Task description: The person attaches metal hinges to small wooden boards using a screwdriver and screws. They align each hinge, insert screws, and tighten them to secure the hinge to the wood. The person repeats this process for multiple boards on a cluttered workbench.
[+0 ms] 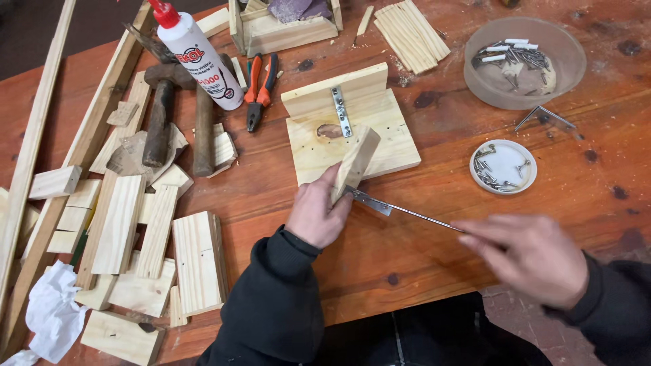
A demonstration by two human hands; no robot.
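My left hand [317, 211] grips a small pale wood block [357, 161] and holds it tilted against the near edge of an L-shaped wooden piece [380, 118]. That piece carries a metal bracket [341, 110] across its fold. A second metal bracket [370, 200] sits at the block's lower end. My right hand [530, 254], blurred, holds a thin metal tool [424, 216] whose tip meets that bracket. Both arms wear black sleeves.
Wood offcuts [139, 237] and long strips lie at the left, with two hammers [160, 115], a white glue bottle [200, 57] and orange pliers [259, 91]. A round tub of nails [523, 64] and a white lid with screws [503, 167] stand right. The table's near edge [407, 301] is close.
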